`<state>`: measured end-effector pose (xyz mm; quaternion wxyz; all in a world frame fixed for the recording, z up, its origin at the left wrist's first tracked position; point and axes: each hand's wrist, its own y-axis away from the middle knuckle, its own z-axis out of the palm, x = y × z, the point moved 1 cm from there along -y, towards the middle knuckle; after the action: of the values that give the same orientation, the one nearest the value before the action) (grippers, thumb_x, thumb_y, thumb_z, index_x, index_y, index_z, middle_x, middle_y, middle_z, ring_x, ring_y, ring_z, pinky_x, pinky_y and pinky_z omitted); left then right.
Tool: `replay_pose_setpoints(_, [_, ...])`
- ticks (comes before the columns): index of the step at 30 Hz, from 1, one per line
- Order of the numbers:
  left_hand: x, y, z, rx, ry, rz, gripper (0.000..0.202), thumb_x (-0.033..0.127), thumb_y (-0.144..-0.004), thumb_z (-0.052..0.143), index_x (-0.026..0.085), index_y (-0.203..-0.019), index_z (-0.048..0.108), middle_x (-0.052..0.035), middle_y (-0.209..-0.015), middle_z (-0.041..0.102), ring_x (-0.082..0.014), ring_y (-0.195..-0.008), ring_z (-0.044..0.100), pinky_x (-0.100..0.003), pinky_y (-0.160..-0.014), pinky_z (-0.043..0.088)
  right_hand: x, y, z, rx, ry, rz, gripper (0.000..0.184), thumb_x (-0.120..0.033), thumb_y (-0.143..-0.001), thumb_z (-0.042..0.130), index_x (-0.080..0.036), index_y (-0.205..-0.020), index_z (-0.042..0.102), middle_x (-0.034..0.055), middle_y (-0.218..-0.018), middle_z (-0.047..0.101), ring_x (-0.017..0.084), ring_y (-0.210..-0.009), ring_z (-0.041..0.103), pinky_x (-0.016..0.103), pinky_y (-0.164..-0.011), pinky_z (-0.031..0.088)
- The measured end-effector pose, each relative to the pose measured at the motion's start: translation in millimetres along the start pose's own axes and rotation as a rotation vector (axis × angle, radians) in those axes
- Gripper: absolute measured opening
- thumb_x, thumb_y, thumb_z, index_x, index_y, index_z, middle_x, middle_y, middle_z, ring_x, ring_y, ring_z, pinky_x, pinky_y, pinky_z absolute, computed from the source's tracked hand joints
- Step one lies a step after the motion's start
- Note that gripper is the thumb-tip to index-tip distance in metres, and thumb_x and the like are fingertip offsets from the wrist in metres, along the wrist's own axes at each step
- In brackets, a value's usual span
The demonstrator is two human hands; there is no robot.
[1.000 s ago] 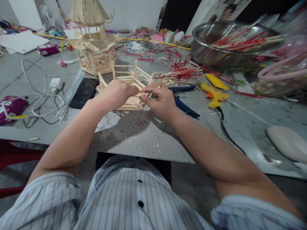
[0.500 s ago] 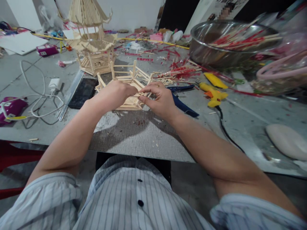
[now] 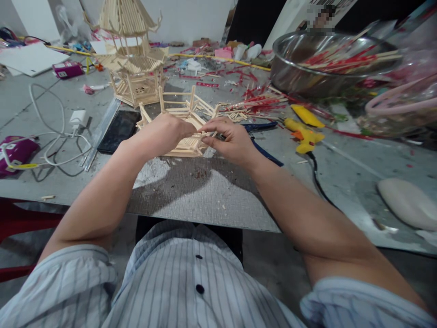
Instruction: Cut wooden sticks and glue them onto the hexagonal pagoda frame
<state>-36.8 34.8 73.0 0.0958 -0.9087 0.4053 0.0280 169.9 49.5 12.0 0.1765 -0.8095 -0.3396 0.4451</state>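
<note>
A low hexagonal frame of thin wooden sticks [image 3: 180, 111] lies on the grey table in front of me. My left hand [image 3: 164, 134] is closed over the frame's near side, fingers curled on its sticks. My right hand [image 3: 229, 141] is pinched at the frame's near right corner, its fingertips meeting those of my left hand on a small stick piece. A finished stick pagoda [image 3: 131, 59] stands behind the frame to the left.
A black phone [image 3: 119, 131] and a white charger with cable [image 3: 78, 119] lie left. A yellow glue gun [image 3: 303, 134], blue-handled tool [image 3: 264, 152] and red stick scraps sit right. A steel bowl [image 3: 307, 68] holds sticks at back right. The table edge [image 3: 205, 221] is near me.
My right hand has shifted slightly left and closed its pinch on the frame's corner. My left hand has stayed on the frame.
</note>
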Motion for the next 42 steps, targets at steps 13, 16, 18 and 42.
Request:
replay_pose_setpoints(13, [10,-1,-6.1,-0.007,-0.014,-0.068,0.034,0.015,-0.091,0.035,0.021,-0.100,0.068,-0.0032,-0.088,0.072,-0.0140,-0.081,0.065,-0.023,-0.069,0.038,-3,3,7,0.065,0.057,-0.020,0.028,-0.049,-0.083,0.062,-0.025,-0.094,0.070,0.0043,-0.089,0.066,0.021,-0.092,0.062,0.041,-0.089,0.048])
replay_pose_setpoints(16, [11,-1,-6.8,-0.003,-0.036,-0.063,0.033,0.012,-0.089,0.037,0.020,-0.093,0.068,-0.0029,-0.083,0.071,-0.0128,-0.076,0.063,-0.022,-0.066,0.037,-4,2,8,0.081,0.070,-0.018,0.026,-0.049,-0.082,0.062,-0.025,-0.090,0.070,0.0036,-0.087,0.067,0.021,-0.092,0.062,0.040,-0.088,0.048])
replay_pose_setpoints(18, [12,-1,-6.9,-0.001,-0.052,-0.066,0.032,0.011,-0.088,0.038,0.020,-0.092,0.068,-0.0028,-0.080,0.071,-0.0123,-0.073,0.062,-0.022,-0.064,0.036,-4,1,9,0.085,0.072,-0.017,0.023,-0.046,-0.081,0.063,-0.025,-0.088,0.070,0.0033,-0.085,0.066,0.021,-0.091,0.062,0.040,-0.087,0.048])
replay_pose_setpoints(42, [-12,16,-29.2,0.098,0.296,-0.227,0.031,0.030,-0.086,0.054,0.017,-0.109,0.069,-0.0058,-0.106,0.073,-0.0172,-0.090,0.066,-0.026,-0.078,0.045,-13,2,19,0.235,0.061,-0.012,0.009,-0.031,-0.078,0.061,-0.023,-0.075,0.064,0.0016,-0.076,0.065,0.019,-0.084,0.061,0.037,-0.079,0.048])
